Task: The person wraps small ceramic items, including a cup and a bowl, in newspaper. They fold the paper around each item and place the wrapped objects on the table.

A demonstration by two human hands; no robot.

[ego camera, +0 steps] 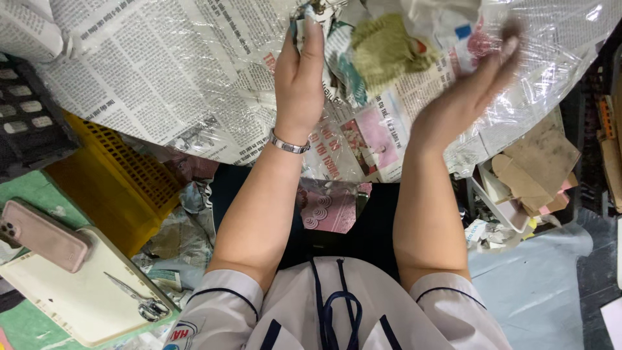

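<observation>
The room is evenly and brightly lit, soft light falling from above, so both forearms look pale and smooth with hardly any hard shadow. The clear plastic sheet at the upper right of the frame throws white glare in streaks and patches. The right hand is smeared with motion blur, its fingertips near the top edge almost dissolved, while the left hand stays sharp, its bracelet catching a small glint. Newspaper print at the upper left reads crisp. The dark gap in the middle, below the paper, sinks into shadow. Straight lines bow a little toward the corners.
</observation>
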